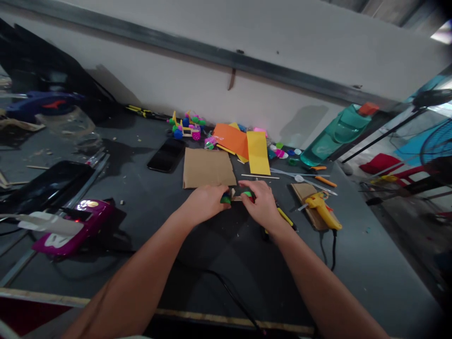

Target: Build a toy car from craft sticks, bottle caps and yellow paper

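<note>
My left hand (206, 202) and my right hand (257, 205) grip a small craft model (236, 197) between them, at the near edge of a brown cardboard sheet (208, 168). The model has wooden sticks and green and red round parts, and my fingers hide much of it. A yellow hot glue gun (320, 206) lies on a cardboard piece (304, 194) to the right of my right hand. Just below that hand is a yellow-and-black tool handle (285, 218). At the back stands a colourful stick toy with green, blue and pink round parts (185, 126).
Orange and yellow paper sheets (247, 146) lie behind the cardboard, beside a black smartphone (166, 155). A teal bottle (335, 135) stands at back right. A magenta device (76, 227) and black glossy object (44, 184) lie left. Wooden sticks, orange-handled tools and a black cable lie about the dark table (226, 278).
</note>
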{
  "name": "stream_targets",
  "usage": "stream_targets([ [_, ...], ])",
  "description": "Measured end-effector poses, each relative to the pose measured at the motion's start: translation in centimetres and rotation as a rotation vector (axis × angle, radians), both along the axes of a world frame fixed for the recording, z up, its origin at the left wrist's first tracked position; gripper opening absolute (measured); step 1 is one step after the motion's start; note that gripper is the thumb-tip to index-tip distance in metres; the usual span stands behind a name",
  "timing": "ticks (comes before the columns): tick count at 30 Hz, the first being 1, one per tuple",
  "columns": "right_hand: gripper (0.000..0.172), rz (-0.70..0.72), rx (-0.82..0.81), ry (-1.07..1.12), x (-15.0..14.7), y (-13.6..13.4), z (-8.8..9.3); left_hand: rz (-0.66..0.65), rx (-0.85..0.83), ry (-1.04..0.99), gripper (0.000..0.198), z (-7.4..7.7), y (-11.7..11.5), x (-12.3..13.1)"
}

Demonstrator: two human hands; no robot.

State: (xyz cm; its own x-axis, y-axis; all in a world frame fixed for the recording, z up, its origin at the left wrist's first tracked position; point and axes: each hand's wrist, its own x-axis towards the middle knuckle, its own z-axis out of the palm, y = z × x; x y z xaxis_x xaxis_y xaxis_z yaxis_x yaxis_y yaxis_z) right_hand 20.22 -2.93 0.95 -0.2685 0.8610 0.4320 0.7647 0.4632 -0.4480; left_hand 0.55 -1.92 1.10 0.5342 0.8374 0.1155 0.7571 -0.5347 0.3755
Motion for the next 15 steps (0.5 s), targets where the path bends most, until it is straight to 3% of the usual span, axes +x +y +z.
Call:
stream_targets([
  [4, 0.03, -0.089, 0.116, 0.099, 2.0, -0.1, 2.3, -0.012, -0.003, 0.041, 0.041, 0.0, 0.2, -0.2],
  [7, 0.031, -0.292, 0.142, 0.074, 5.9, -0.2, 4.5, -0.032, 0.004, 0.024, 0.038, -0.2, 0.4, -0.3],
  [9, 0.034, -0.463, 0.103, -0.084, 9.6, -0.7, 5.3, -0.024, 0.013, 0.001, 0.034, -0.4, 0.5, -0.4],
  [12, 0.048, -0.703, -0.052, -0.385, 15.4, -2.3, 4.4, -0.008, 0.016, -0.034, 0.032, -0.7, 0.6, -0.4],
  [15, 0.06, -0.909, -0.344, -0.578, 19.6, -4.3, 1.9, -0.001, 0.002, -0.047, 0.032, -0.8, 0.6, -0.3],
])
